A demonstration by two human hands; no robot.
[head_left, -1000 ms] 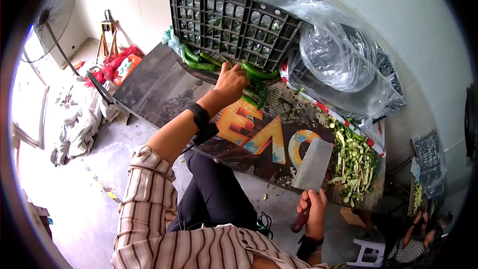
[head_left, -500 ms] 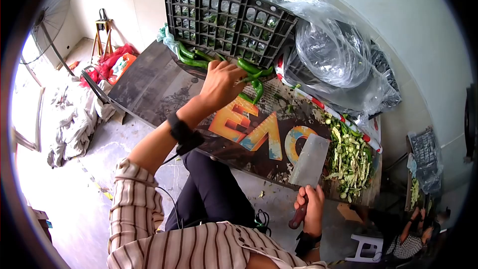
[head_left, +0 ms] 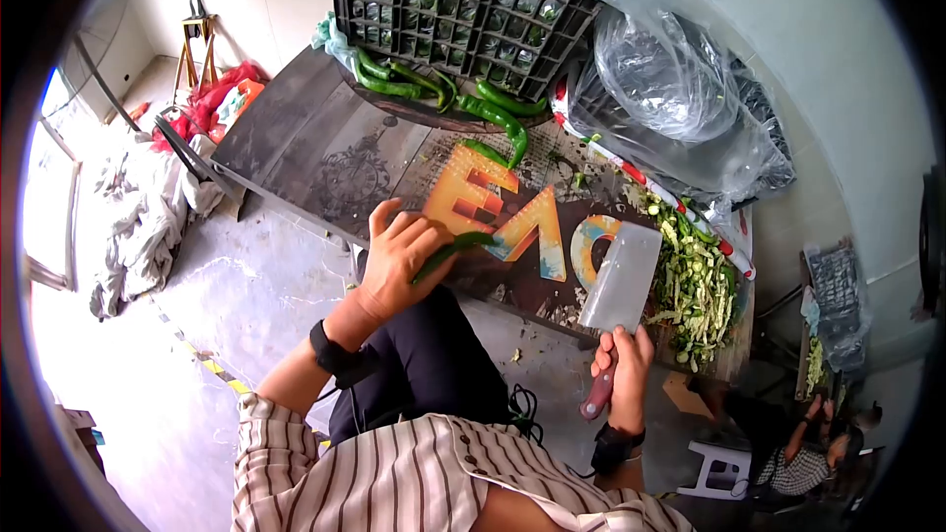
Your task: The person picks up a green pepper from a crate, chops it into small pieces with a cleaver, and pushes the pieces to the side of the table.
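Note:
Held in my left hand [head_left: 402, 261] is a green pepper [head_left: 455, 250], above the table's near edge. The handle of a cleaver [head_left: 625, 278] is wrapped by the fingers of my right hand [head_left: 623, 374]; its broad blade points away from me over the printed letters. Several whole green peppers [head_left: 493, 115] lie toward the back of the table [head_left: 286, 128], in front of the black crate. Right of the blade is a heap of chopped green pepper [head_left: 695, 291].
A black crate [head_left: 463, 10] with bagged greenery stands at the back. Clear plastic bags [head_left: 670, 79] lie right of it, behind a red and white roll [head_left: 650, 182]. At lower right are a white stool [head_left: 717, 471] and another person [head_left: 800, 463].
My left hand has come back from the whole peppers toward my body, with one green pepper now in it. The cleaver and my right hand have shifted slightly up in view.

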